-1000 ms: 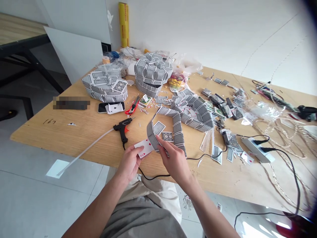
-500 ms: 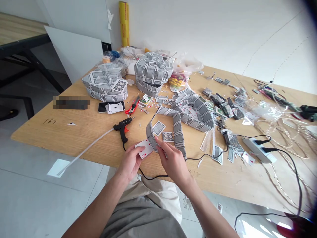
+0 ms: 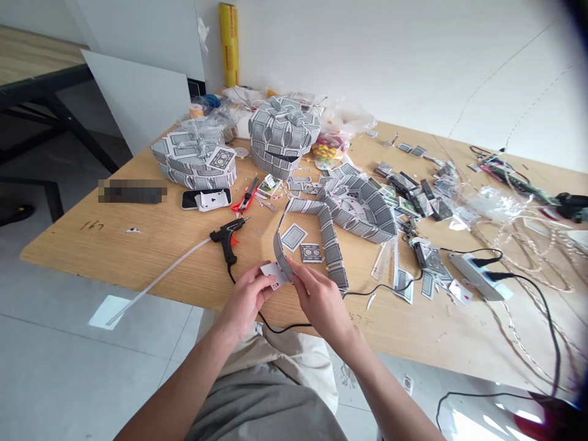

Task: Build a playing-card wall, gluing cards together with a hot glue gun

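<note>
My left hand (image 3: 248,297) pinches a white playing card (image 3: 274,275) with red marks, face up, at the table's near edge. The card meets the near end of a bent strip of folded playing cards (image 3: 331,242), which stands on edge in an open loop. My right hand (image 3: 319,294) grips that strip at the same end, thumb and fingers closed over it. Inside the loop lie a loose grey-backed card (image 3: 294,237) and a small dark-patterned card piece (image 3: 311,253). Left of the hands rests a black glue gun (image 3: 225,239) with a long glue stick (image 3: 158,282) in it.
Around stand a card-built basket (image 3: 358,208), a round card-built piece (image 3: 283,131) and a boat-like one (image 3: 195,153). A red utility knife (image 3: 248,195) and a phone (image 3: 190,198) lie behind the glue gun. A power strip (image 3: 480,278) with cords sits right.
My left hand has shifted slightly right with the card, pushing it closer to the strip's end. The strip's left side has swung a little to the right.
</note>
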Available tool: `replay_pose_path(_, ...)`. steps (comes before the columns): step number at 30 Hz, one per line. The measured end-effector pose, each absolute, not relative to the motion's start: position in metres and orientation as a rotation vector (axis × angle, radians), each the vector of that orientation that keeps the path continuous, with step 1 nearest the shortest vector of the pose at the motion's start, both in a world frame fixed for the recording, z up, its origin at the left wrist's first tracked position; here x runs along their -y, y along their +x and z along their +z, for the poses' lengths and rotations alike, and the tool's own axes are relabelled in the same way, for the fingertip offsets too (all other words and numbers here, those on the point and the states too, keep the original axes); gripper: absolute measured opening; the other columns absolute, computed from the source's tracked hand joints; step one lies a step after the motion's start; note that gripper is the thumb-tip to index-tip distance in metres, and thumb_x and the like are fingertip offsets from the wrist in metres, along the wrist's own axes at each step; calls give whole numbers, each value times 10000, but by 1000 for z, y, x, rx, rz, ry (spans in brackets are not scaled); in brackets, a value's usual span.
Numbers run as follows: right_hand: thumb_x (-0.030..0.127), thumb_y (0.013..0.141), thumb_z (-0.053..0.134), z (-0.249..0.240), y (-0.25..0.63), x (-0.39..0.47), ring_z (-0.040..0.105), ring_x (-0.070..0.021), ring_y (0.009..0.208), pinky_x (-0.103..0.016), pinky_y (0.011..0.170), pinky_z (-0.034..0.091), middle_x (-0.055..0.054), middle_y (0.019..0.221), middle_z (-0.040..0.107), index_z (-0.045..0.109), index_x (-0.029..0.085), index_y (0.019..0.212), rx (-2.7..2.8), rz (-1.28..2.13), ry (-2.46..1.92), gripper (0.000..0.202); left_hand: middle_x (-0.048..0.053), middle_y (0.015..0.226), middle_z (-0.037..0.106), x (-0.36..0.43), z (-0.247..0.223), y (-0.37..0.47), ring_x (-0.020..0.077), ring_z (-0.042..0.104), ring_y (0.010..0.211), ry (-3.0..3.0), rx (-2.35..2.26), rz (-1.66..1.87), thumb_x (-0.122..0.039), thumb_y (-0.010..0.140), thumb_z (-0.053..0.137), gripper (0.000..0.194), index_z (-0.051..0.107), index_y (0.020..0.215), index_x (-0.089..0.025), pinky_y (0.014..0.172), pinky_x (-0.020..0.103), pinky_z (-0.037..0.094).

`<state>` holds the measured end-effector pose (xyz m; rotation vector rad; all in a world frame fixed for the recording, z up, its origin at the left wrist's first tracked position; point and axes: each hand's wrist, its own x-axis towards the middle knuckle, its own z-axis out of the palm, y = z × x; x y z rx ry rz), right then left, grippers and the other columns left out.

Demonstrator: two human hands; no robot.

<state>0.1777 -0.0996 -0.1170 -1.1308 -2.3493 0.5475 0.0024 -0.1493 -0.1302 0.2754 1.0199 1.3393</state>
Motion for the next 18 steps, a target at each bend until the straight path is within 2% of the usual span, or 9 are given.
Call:
replay_pose_path(2,212,1108,467,-117,184,99,785,-239,911,-314,767,598,-96,1085,811,634,228,1457,2375,559,-1136,387,108,1162,804,157,-130,-1,262,743,1145,309,-1085,1266,-235,778,834,583,683,1339,-181,987,354,582)
replay_pose_path(4,227,1111,483,-115,192,99,785,-247,928,-334,802,600,-94,1093,814,617,226,1461,2394,575,-1128,375,106,1170,805,167,-130,-6,261,756,1126,406,-1140,1171,-189,792,820,835,496,1561,-215,994,373,579)
replay_pose_path(6,235,1111,507,-112,199,99,778,-253,940,-355,832,594,-95,1087,814,650,215,1402,2423,596,-1094,324,107,1185,801,177,-131,-11,261,762,1108,597,-1163,1086,-171,831,784,930,359,1655,-246,992,386,581)
replay_pose_path(8,221,1105,532,-110,205,99,765,-254,949,-367,850,585,-92,1066,810,701,206,1303,2472,652,-1041,260,94,1152,803,182,-132,-15,255,768,1057,863,-1203,1017,-171,888,729,862,363,1661,-279,953,374,591)
replay_pose_path(12,203,1078,600,-109,212,100,750,-262,984,-411,893,590,-95,1058,800,719,193,1267,2523,740,-982,224,69,1032,768,179,-135,-18,256,737,937,1534,-1434,953,-144,936,663,640,575,1542,-330,903,366,585)
replay_pose_path(14,244,1043,684,-110,219,101,745,-273,1056,-497,1035,563,-105,1121,795,703,196,1296,2498,715,-952,258,82,1097,718,171,-135,-20,283,704,1017,1900,-1558,902,-95,920,645,623,633,1490,-347,963,414,570)
replay_pose_path(16,276,984,777,-112,228,102,723,-291,1162,-598,1188,456,-110,1207,783,682,209,1331,2475,644,-933,366,112,1232,667,163,-131,-23,321,660,1158,2222,-1618,804,-45,907,625,647,643,1478,-348,1045,479,542)
replay_pose_path(18,275,931,835,-114,240,104,654,-333,1309,-675,1260,339,-114,1291,759,665,227,1359,2462,524,-972,463,142,1413,606,153,-127,-26,359,587,1330,2469,-1582,710,-23,901,622,650,639,1475,-327,1143,540,484)
